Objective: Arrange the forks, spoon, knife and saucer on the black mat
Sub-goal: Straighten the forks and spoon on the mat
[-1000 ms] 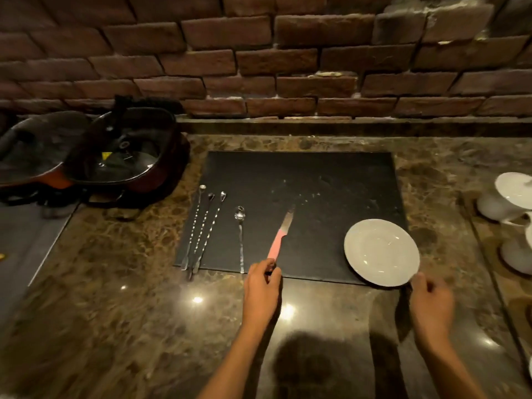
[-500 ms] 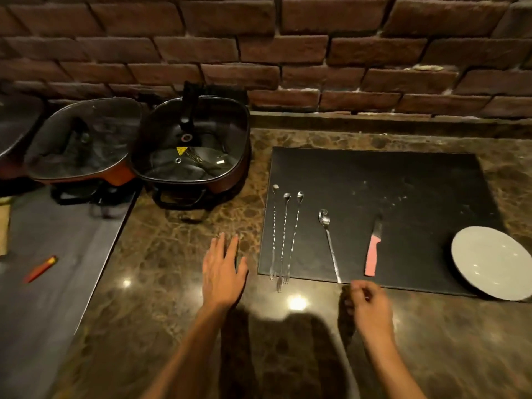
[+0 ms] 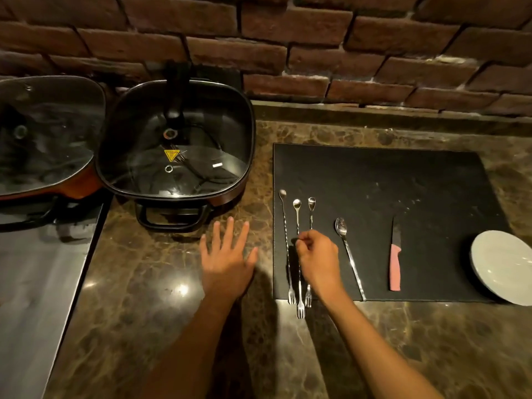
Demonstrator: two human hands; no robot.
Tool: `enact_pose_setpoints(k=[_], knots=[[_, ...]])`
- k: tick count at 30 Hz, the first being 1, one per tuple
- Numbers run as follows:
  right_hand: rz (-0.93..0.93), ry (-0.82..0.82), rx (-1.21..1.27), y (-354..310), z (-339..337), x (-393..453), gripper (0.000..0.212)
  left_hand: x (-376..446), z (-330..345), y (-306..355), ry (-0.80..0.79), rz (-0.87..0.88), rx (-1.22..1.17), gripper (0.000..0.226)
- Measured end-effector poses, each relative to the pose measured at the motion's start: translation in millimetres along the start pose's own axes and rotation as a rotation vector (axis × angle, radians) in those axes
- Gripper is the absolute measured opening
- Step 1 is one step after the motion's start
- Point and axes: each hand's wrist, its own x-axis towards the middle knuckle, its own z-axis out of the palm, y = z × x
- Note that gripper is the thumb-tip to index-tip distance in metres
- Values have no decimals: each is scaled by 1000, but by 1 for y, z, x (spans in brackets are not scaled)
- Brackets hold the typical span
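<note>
A black mat (image 3: 403, 185) lies on the marble counter. Three long twisted forks lie side by side at its left edge, tines hanging over the near edge: left fork (image 3: 285, 226), middle fork (image 3: 299, 286), right fork (image 3: 311, 208). A spoon (image 3: 347, 249) and a pink-handled knife (image 3: 395, 266) lie to their right. The white saucer (image 3: 506, 266) overlaps the mat's right near corner. My right hand (image 3: 318, 259) is over the forks, fingertips pinched on the middle fork's shaft. My left hand (image 3: 227, 257) rests flat with spread fingers on the counter, left of the mat.
Two square electric pans with glass lids stand at the back left, one black (image 3: 175, 145), one red-sided (image 3: 43, 133). A grey metal surface (image 3: 37, 298) borders the counter on the left. A brick wall (image 3: 288, 47) rises behind.
My right hand has moved from the mat's near edge by the spoon to the forks and closed on the middle one. My left hand stays flat on the counter. The view shifted left.
</note>
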Motion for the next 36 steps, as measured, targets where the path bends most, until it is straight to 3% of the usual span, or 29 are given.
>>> enact_pose_setpoints(k=[9, 25, 29, 36], knots=[[-100, -19, -466, -15, 37, 18, 11, 3, 2, -2, -33, -23, 5, 68], [-111, -14, -434, -11, 42, 31, 11, 1, 2, -1, 4, -13, -33, 68], [-118, -16, -434, -12, 43, 32, 20, 2, 4, -1, 21, -12, -34, 67], [-136, -14, -425, -14, 43, 36, 13, 0, 6, -3, 32, -9, -30, 67]])
